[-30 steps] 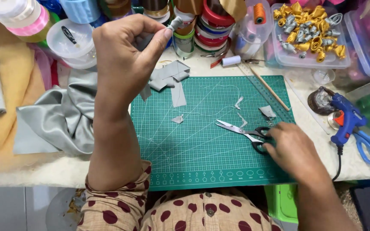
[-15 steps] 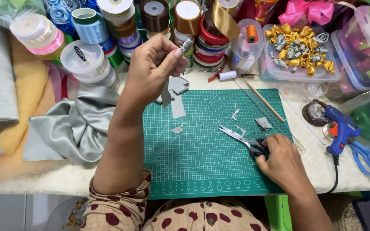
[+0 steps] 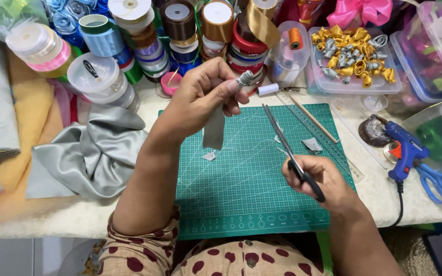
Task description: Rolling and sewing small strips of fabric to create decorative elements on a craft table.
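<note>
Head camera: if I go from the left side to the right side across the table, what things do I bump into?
Yellow cloth → grey satin fabric → left hand holding a grey ribbon strip → scissors in the right hand → blue glue gun → blue-handled scissors.

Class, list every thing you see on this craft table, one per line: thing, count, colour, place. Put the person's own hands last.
cutting mat: one, green, table centre
grey ribbon strip: one, held above mat
scissors: one, black handles, over mat
fabric scraps: several, grey, on mat
satin cloth: one, silver, left of mat
ribbon spools: many, mixed colours, back
ribbon roses: many, gold and silver, clear tray
glue gun: one, blue, right
blue-handled scissors: one, far right
left hand: pinches strip
right hand: grips scissors
</note>
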